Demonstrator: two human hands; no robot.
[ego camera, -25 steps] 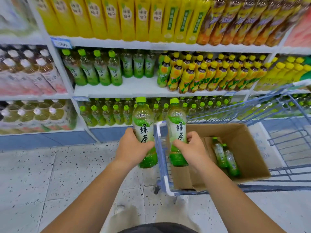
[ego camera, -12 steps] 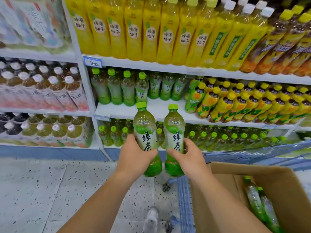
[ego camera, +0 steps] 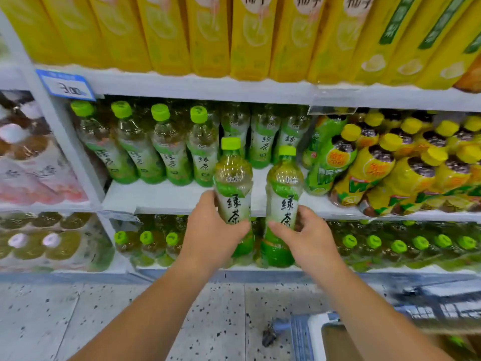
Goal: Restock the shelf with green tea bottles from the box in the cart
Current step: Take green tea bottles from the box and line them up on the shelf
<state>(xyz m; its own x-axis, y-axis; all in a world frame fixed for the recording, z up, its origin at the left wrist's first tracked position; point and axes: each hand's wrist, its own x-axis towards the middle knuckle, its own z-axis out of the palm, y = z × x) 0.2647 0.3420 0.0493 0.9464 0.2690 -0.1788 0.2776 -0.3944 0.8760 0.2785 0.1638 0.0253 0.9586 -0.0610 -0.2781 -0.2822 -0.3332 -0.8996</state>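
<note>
A person's left hand (ego camera: 210,230) and right hand (ego camera: 309,238) each hold one clear plastic green tea bottle with a lime cap, upright, side by side and just apart. The left grip is clamped around the left bottle (ego camera: 234,183), the right grip around the right bottle (ego camera: 283,188). Both bottles are in the air in front of the white middle shelf (ego camera: 161,196).

On that shelf, four matching green tea bottles (ego camera: 169,147) stand at the front left, and three more (ego camera: 263,142) stand further back, behind the held pair. Yellow-capped bottles with yellow labels (ego camera: 377,173) crowd the right side, leaning. Tall yellow bottles (ego camera: 208,35) fill the shelf above, beside a blue price tag (ego camera: 66,86). Green-capped bottles (ego camera: 398,246) line the shelf below.

The floor (ego camera: 78,321) is pale speckled tile. A blue and white cart corner (ego camera: 312,332) shows at the lower right.
</note>
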